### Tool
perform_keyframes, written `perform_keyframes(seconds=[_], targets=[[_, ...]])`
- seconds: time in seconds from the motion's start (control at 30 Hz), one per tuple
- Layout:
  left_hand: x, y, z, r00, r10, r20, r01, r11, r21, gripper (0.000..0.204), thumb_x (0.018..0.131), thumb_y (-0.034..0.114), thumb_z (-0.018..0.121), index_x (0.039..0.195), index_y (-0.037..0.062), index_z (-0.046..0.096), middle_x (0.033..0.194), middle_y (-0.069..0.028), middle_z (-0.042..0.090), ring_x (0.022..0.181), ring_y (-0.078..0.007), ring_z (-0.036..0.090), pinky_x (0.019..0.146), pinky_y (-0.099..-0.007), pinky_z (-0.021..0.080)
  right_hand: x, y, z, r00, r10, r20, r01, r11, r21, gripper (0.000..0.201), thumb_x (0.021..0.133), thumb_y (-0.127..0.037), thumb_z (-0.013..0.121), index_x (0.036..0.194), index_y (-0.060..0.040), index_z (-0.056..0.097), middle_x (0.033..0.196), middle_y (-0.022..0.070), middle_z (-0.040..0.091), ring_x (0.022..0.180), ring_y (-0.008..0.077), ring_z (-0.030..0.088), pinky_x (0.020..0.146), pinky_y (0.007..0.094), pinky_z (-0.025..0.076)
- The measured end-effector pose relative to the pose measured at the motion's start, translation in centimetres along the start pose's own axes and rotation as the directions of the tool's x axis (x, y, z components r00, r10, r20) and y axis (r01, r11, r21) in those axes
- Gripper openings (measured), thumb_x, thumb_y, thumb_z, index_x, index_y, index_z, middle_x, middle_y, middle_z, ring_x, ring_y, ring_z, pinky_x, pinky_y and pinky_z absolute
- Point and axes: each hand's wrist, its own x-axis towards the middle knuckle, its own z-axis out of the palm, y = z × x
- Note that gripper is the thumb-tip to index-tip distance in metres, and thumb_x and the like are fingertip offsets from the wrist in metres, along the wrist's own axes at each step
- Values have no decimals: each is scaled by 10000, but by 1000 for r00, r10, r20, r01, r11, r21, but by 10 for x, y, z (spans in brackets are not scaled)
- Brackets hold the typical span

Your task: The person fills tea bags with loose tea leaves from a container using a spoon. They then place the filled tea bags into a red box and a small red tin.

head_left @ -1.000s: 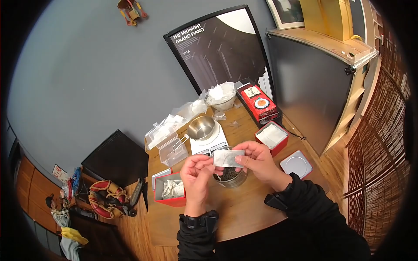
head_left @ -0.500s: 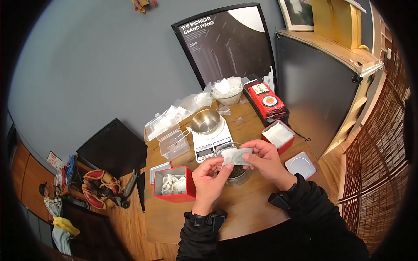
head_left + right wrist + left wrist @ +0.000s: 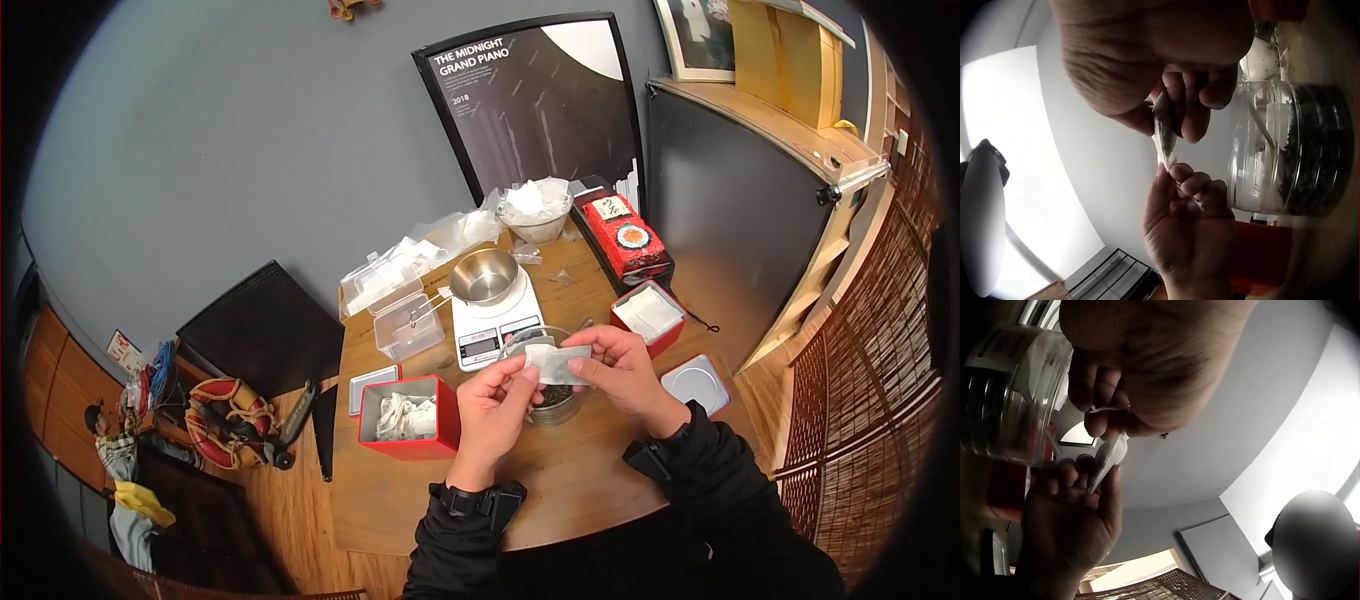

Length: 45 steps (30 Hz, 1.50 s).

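A small white tea bag point(image 3: 565, 366) with a darker filled part is held over a glass jar point(image 3: 553, 410). My left hand point(image 3: 487, 415) pinches the bag's left end between thumb and fingers. With thumb and fingers, my right hand point(image 3: 632, 388) grips its other end. From the right wrist view, the tea bag point(image 3: 1164, 128) shows edge-on, bulging in the middle. Dark loose leaves fill the lower jar point(image 3: 1319, 150), and a thin handle leans inside it. In the head view the hands hide part of the jar.
A red tin point(image 3: 440, 425) of white bags stands left; another red tin point(image 3: 672, 338) with flat white sheets stands right, near a lid point(image 3: 697, 387). Behind the jar are a kitchen scale point(image 3: 497, 318) with a metal pan point(image 3: 484, 277), a clear box point(image 3: 408, 328) and a red package point(image 3: 625, 238).
The bag lay spread flat between both hands; its left end is now drawn in and creased under my left fingers. The head view has shifted, moving the table scene slightly right.
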Motion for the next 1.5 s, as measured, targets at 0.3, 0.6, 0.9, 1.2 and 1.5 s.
perform_keyframes(seconds=[0.3,0.6,0.9,1.2,1.5], targets=[[0,-5,-6,999,-8,54,10,999,-36,310,957,58,646,1248,-39,606,945,-98,713,765,-101,659,687,-229,544,1,1,1,1000,-3,-28,3,1000,3,267,930,-47,668,1186,3,609,1022,52,689,856,81,659,670,226,556],[1,0,-3,998,-12,57,15,999,-52,344,972,63,625,1290,-57,569,955,-104,709,786,-104,651,688,-240,546,1,0,-3,997,-43,-63,43,999,6,286,904,5,676,1178,23,597,899,42,668,718,68,625,627,219,533],[-3,10,3,997,-67,24,67,998,-5,418,904,1,692,1275,-42,503,859,-68,704,687,-83,645,637,-217,525,3,-4,-3,980,-66,-190,66,998,-7,296,890,16,681,1170,35,587,868,38,667,686,65,615,609,209,513],[-9,5,0,993,99,68,-118,916,383,410,755,-3,745,1115,1,548,792,-31,707,546,-31,552,519,-197,449,5,2,-4,960,-102,-262,75,991,-112,275,902,-17,689,1161,29,610,892,32,687,714,43,606,628,199,498],[-8,-2,-3,975,216,59,-216,836,505,291,754,-57,675,1020,-4,569,790,-17,693,544,5,484,515,-156,390,8,1,8,923,-343,-175,209,828,-520,186,907,-70,693,1074,12,688,820,8,548,695,72,491,616,231,417]])
